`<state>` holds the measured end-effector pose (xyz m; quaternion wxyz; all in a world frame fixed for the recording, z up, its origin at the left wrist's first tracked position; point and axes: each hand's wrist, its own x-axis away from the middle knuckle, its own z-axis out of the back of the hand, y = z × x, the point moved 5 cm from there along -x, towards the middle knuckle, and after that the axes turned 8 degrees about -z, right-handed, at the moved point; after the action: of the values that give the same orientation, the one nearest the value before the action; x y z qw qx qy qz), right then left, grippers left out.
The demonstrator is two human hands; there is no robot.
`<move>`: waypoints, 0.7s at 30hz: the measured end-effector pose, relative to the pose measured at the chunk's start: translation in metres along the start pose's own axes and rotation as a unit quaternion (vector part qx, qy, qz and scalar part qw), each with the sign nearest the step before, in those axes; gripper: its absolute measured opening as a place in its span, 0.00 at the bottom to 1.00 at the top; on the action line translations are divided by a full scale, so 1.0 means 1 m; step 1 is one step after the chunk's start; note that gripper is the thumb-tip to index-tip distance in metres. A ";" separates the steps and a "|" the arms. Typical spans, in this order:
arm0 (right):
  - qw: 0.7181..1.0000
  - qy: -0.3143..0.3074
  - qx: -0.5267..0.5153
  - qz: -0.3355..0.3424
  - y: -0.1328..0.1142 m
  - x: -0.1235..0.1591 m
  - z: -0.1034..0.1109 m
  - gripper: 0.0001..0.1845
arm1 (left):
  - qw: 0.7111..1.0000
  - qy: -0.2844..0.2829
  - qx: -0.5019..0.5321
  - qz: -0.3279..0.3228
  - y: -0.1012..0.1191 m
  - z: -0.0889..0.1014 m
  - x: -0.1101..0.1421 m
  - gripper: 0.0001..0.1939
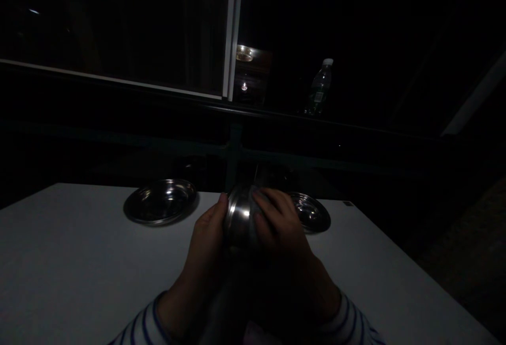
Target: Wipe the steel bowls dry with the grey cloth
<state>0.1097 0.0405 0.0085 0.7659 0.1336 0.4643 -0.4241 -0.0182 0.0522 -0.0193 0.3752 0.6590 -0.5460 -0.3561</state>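
Gripping 1 metal bowl, 2 hands curl near 2 dishes — insides glinting.

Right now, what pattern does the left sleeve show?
Dark bluish stripes on a pale ground; the left sleeve shows best in the head view.

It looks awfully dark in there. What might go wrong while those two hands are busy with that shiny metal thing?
The smooth metal bowl could slip, since the left hand and right hand, with what looks like a grey cloth, may give a poor grip. The right hand might bump the right metal dish, partly hidden behind it near the table's far edge. Dim light may hide smudges.
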 end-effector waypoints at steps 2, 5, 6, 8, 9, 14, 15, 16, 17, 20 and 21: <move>0.998 0.012 0.017 0.056 -0.014 0.003 -0.004 0.16 | 0.999 -0.004 0.037 0.003 -0.004 0.003 -0.005 0.19; 0.992 0.027 0.035 0.118 -0.029 0.008 -0.009 0.13 | 0.995 -0.017 0.095 0.037 -0.008 0.003 -0.009 0.15; 0.990 0.030 0.041 0.135 -0.031 0.010 -0.010 0.13 | 0.992 -0.024 0.110 0.057 -0.007 0.002 -0.009 0.13; 0.985 0.032 0.051 0.164 -0.034 0.013 -0.011 0.12 | 0.986 -0.039 0.129 0.098 -0.003 -0.002 -0.008 0.11; 0.982 0.033 0.057 0.175 -0.034 0.014 -0.011 0.12 | 0.985 -0.039 0.131 0.103 0.000 -0.003 -0.007 0.10; 0.974 0.025 0.069 0.214 -0.039 0.020 -0.020 0.10 | 0.996 0.064 0.052 0.017 0.012 0.011 -0.010 0.08; 0.974 0.024 0.067 0.216 -0.040 0.020 -0.022 0.10 | 0.997 0.075 0.020 -0.011 0.013 0.014 -0.011 0.09; 0.974 0.026 0.063 0.214 -0.040 0.020 -0.023 0.10 | 0.996 0.077 -0.018 -0.032 0.014 0.017 -0.013 0.11; 0.976 0.035 0.059 0.205 -0.039 0.019 -0.022 0.10 | 0.995 0.071 -0.058 -0.043 0.013 0.018 -0.014 0.13; 0.989 0.050 0.034 0.133 -0.025 0.011 -0.013 0.11 | 0.987 0.046 -0.148 -0.035 0.007 0.019 -0.014 0.21; 0.995 0.044 0.022 0.092 -0.016 0.008 -0.009 0.13 | 0.986 0.041 -0.161 -0.027 0.004 0.018 -0.014 0.23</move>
<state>0.0936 0.0320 0.0004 0.7773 0.2112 0.4736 -0.3562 -0.0384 0.0632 -0.0231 0.4886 0.6188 -0.4474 -0.4221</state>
